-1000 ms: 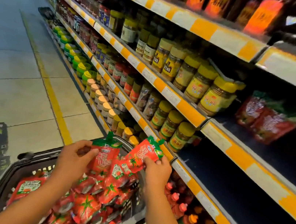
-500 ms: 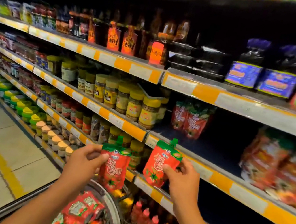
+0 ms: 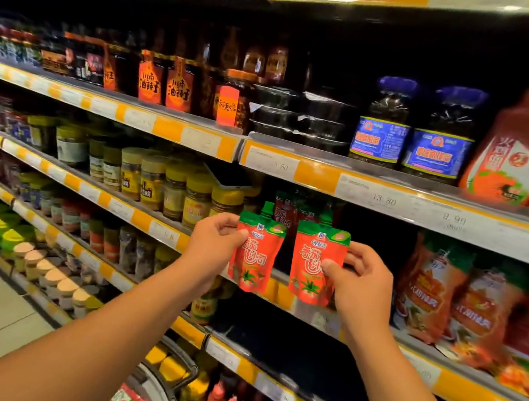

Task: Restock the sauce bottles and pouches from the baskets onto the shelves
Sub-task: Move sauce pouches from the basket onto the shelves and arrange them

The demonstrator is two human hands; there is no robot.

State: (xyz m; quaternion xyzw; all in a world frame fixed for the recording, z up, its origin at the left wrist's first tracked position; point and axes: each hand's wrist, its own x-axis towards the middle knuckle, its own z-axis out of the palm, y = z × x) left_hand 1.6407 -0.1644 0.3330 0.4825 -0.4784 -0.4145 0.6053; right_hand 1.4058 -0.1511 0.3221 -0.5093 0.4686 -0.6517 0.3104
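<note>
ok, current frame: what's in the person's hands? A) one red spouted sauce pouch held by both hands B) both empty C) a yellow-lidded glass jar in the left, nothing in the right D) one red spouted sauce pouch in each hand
D: the left hand pinches one red green-topped spouted pouch, the right hand another, both upright before the shelf edge.

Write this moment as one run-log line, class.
left hand: holds left pouch | right hand: holds right pouch | both pouches upright before shelf edge | not yet shelved
</note>
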